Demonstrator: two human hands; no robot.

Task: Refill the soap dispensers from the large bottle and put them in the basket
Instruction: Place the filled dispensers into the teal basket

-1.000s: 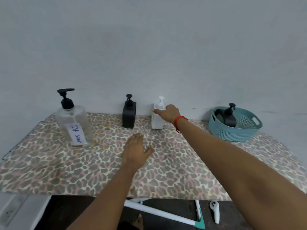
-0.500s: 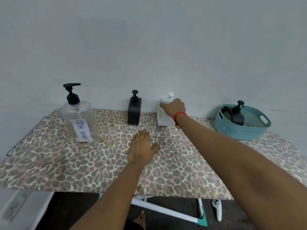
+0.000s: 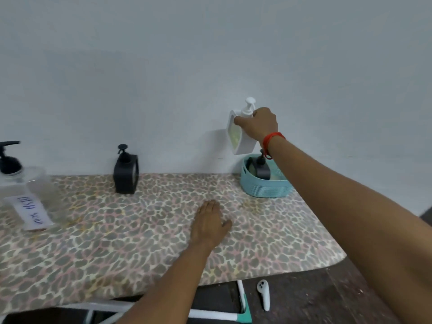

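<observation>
My right hand (image 3: 258, 125) grips the white soap dispenser (image 3: 236, 136) by its top and holds it tilted in the air, just above the left rim of the teal basket (image 3: 264, 189). A black dispenser (image 3: 261, 168) lies inside the basket. Another black dispenser (image 3: 126, 171) stands upright at the back of the table. The large clear bottle (image 3: 25, 195) with a black pump and a "DISH SOAP" label stands at the far left. My left hand (image 3: 209, 223) rests flat on the table, fingers apart, holding nothing.
The table (image 3: 140, 242) wears a leopard-print cover and backs onto a plain wall. On the dark floor by its front right corner lie a white controller (image 3: 263, 293) and a white and teal bar (image 3: 243, 305).
My right hand closed on the white dispenser, lifted it off the table and carried it right, over the basket. The view swung right. My left hand stayed flat on the table.
</observation>
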